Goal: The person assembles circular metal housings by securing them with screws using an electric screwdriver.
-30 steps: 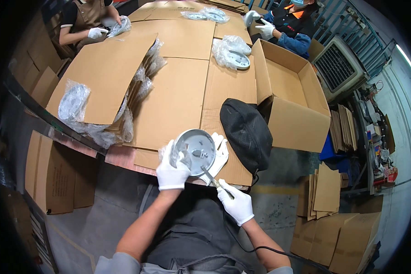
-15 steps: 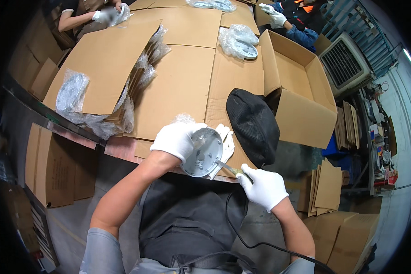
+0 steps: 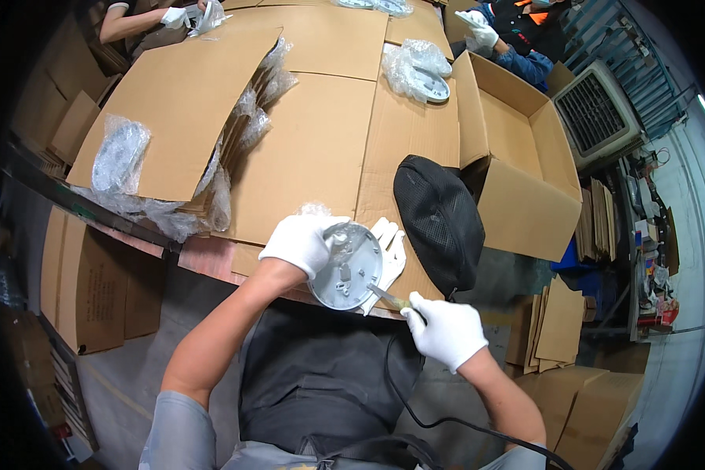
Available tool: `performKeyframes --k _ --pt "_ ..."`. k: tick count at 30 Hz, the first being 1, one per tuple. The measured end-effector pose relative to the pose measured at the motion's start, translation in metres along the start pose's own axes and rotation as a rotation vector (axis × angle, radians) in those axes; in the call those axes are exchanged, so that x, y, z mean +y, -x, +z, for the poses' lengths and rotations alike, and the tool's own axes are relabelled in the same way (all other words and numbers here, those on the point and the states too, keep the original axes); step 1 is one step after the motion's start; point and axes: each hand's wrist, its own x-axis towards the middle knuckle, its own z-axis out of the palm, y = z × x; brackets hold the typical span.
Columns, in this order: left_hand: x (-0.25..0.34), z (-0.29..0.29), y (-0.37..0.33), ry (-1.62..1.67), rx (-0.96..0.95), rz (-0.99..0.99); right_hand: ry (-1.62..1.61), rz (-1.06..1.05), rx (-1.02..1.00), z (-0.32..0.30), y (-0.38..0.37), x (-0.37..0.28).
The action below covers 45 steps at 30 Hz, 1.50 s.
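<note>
My left hand, in a white glove, grips the upper left edge of a round grey plastic cover. The cover's hollow inner side, with small raised posts, faces up. A knife with a thin metal blade and a yellowish handle is in my gloved right hand, its fingers closed round the handle. The blade's tip meets the cover's inside near the lower right rim. Behind the cover, a loose white glove lies on the cardboard, partly hidden.
A black mesh bag lies right of the cover, before an open cardboard box. Bubble-wrapped parts rest on the cardboard-covered table; stacked sheets stand left. A black cord crosses my right forearm. Two gloved people work at the far side.
The cover has turned to show more of its inside. My right hand and the knife have shifted slightly left, the tip now lying over the cover's inner rim.
</note>
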Motion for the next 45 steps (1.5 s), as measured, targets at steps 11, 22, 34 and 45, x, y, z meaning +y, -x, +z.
performKeyframes --k 11,22,34,45 --pt "0.005 -0.007 -0.001 0.039 0.015 -0.056 -0.281 0.029 0.383 0.054 0.021 0.009" --pt "0.025 -0.018 0.004 -0.068 -0.002 0.082 0.04 -0.028 -0.115 -0.024 -0.015 -0.008" --pt "-0.007 -0.005 -0.006 0.013 0.044 0.016 -0.102 -0.075 0.088 0.012 -0.002 0.01" --pt "-0.016 0.043 0.039 0.409 0.566 -0.297 -0.38 0.125 0.373 0.083 0.022 0.006"
